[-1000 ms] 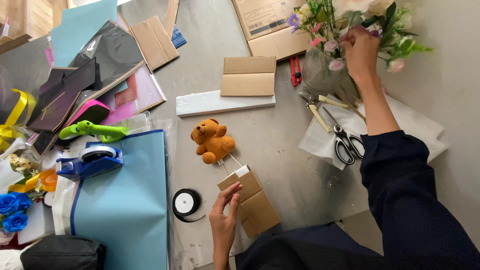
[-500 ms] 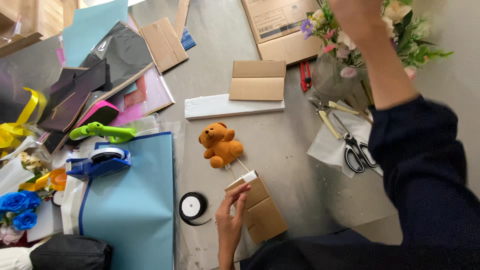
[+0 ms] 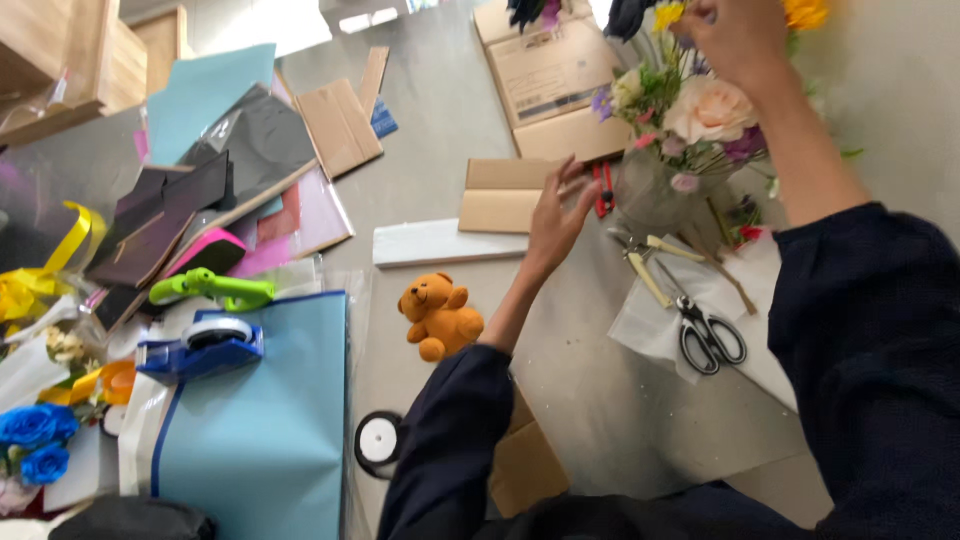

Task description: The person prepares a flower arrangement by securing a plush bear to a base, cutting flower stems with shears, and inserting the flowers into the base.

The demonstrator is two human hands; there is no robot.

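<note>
Reaching left hand: fingers spread open, holding nothing, hovering just beside the bouquet's wrapped base, over the folded cardboard.
Right hand: at one o'clock, closed around stems at the bouquet's top; grip partly cut off by the frame edge.
Bouquet: upright on the worktop at one o'clock; peach rose, small purple and pink blooms, clear wrap below.
Scissors: at three o'clock, on white paper.
Teddy bear: orange, at centre.

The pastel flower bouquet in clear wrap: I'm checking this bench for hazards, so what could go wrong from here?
The pastel flower bouquet in clear wrap might tip, since only the right hand touches its top while the left hand reaches in. The black-handled scissors lie open on white paper near the right sleeve, which could snag them.
</note>
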